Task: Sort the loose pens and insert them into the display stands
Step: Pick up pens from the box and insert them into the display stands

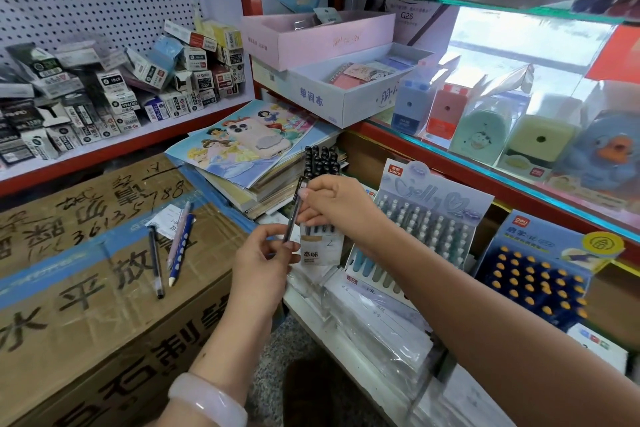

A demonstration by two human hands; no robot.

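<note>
A dark pen (293, 215) stands nearly upright between both hands. My left hand (261, 260) pinches its lower end, and my right hand (332, 204) pinches its upper part. Just behind them stands a small display stand (320, 250) holding black pens, with a block of black pen caps (322, 159) above it. To the right are a grey-blue jelly pen stand (426, 236) and a dark blue stand (540, 277) of orange-tipped pens. Loose on the cardboard box (86, 288) lie a black pen (156, 260), a blue dotted pencil (181, 246) and a pale pink pen (178, 232).
A stack of books topped by a princess picture and a pink phone case (252, 139) sits behind the box. Small refill boxes (114, 90) crowd the left shelf. A glass shelf (519, 156) at right carries sharpeners. Packaged notebooks (374, 322) lie below the stands.
</note>
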